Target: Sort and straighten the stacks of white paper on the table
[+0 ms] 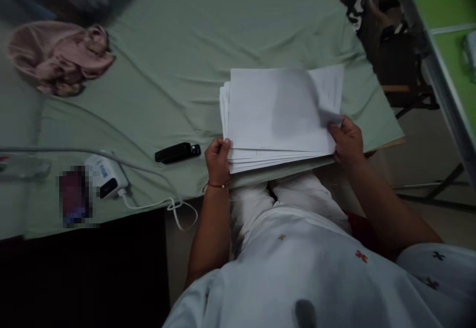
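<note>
White paper stack [277,114] on green cloth [178,60]; I see left hand [217,160] pinching its near-left corner; right hand [347,142] gripping right edge; black stapler [177,152] just left.

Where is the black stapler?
The black stapler lies on the green cloth-covered table, just left of the left hand holding the white paper stack.

1. The stack of paper [278,114] I hold is plain white.
2. The cloth [167,70] under the paper is pale green.
3. Left of the paper, the stapler [177,152] is black.
4. Far left of the paper, the crumpled fabric [59,57] is dusty pink.
5. My wrist thread [215,185] is red.
</note>
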### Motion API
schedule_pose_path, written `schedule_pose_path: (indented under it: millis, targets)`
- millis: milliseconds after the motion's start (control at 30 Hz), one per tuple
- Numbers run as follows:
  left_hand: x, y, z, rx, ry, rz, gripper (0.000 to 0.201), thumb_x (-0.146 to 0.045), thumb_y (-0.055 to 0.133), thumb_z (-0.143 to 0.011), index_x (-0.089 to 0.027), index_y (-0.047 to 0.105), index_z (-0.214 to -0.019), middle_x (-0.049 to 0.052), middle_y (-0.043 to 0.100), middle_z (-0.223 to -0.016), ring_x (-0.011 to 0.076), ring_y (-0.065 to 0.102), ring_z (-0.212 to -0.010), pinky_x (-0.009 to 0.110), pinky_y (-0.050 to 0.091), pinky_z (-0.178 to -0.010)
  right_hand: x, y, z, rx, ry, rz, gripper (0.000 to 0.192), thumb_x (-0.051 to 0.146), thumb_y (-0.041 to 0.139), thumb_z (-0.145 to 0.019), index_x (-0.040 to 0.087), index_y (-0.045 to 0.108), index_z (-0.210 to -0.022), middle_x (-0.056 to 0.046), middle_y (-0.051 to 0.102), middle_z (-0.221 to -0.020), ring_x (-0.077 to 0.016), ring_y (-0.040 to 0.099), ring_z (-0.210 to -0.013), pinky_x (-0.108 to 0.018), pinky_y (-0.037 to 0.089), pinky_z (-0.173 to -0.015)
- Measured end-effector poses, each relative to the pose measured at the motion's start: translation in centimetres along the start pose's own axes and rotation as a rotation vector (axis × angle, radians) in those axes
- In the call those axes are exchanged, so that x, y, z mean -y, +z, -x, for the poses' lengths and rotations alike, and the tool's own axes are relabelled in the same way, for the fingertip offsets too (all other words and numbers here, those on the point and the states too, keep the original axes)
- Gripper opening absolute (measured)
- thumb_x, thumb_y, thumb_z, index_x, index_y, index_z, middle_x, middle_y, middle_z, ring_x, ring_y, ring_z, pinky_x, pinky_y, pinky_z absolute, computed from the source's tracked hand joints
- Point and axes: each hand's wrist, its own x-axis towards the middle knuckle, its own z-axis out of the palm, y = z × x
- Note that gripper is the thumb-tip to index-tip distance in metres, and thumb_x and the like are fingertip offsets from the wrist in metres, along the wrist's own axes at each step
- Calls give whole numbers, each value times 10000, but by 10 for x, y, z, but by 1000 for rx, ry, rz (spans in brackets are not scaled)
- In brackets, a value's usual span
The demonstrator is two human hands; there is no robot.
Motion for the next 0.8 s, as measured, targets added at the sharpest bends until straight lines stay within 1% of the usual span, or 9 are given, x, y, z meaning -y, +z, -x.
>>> schedule_pose_path:
  millis: [100, 200, 300, 367, 467, 500, 633, 733, 800]
  targets:
    - [-1, 1, 1, 68, -58, 106, 479, -522, 908, -641, -194, 560, -675, -55, 484, -614, 86, 378, -566, 223, 316, -529, -2, 0, -2, -18, -21, -41, 430, 630, 829, -725, 322, 648, -966, -52, 761, -1058, -360, 704, -1107, -505, 634, -748]
    - [-2, 3, 3, 88, -70, 118, 533, -519, 927, -618, -196, 504, -631, -66, 429, -579, 77, 337, -535, 217, 291, -504, -1, 0, -3, -35, -33, -35, 411, 625, 821, -740, 325, 640, -955, -47, 760, -1062, -359, 701, -1119, -502, 634, -745]
    - [-3, 5, 3, 74, -79, 127, 592, -519, 931, -619, -195, 437, -595, -70, 379, -563, 73, 313, -529, 214, 272, -496, -1, -1, -3, -46, -26, -22, 400, 619, 824, -740, 327, 633, -935, -35, 759, -1042, -346, 704, -1112, -485, 634, -744]
    - [-4, 5, 2, 70, -78, 155, 581, -522, 937, -606, -192, 459, -596, -65, 401, -571, 73, 332, -537, 214, 287, -503, 0, -1, -3, -54, -32, -19, 386, 611, 818, -750, 327, 633, -934, -36, 756, -1037, -341, 703, -1113, -476, 633, -741]
    - [-4, 4, 1, 93, -81, 193, 540, -517, 959, -564, -185, 538, -635, -53, 481, -606, 77, 392, -561, 214, 337, -530, 1, 0, -3, -62, -42, -28, 361, 576, 817, -762, 323, 639, -945, -41, 751, -1036, -336, 703, -1107, -471, 632, -740]
    - [-4, 3, 1, 101, -85, 195, 540, -515, 964, -557, -184, 545, -641, -53, 487, -609, 77, 399, -561, 213, 345, -533, 2, 0, -3, -68, -36, -41, 357, 557, 829, -754, 319, 640, -942, -41, 751, -1028, -334, 705, -1098, -471, 631, -744]
    - [-4, 2, 1, 113, -68, 159, 566, -526, 954, -586, -190, 501, -622, -63, 446, -589, 73, 375, -541, 210, 344, -521, 4, 1, -2, -81, 2, -89, 363, 522, 869, -716, 309, 632, -889, -35, 750, -973, -335, 711, -1073, -475, 629, -748]
    - [-3, 2, 1, 127, -45, 157, 564, -527, 947, -603, -191, 495, -628, -54, 481, -619, 74, 396, -549, 212, 357, -525, 4, -1, -3, -58, -2, -63, 370, 551, 863, -725, 316, 615, -868, -32, 747, -960, -341, 708, -1073, -471, 624, -718]
    - [-2, 0, 0, 129, -43, 179, 533, -518, 947, -605, -193, 528, -664, -51, 513, -644, 74, 421, -551, 212, 367, -525, 3, -2, -4, -45, -8, -59, 371, 561, 856, -732, 319, 610, -871, -27, 738, -940, -331, 712, -1044, -457, 619, -701]
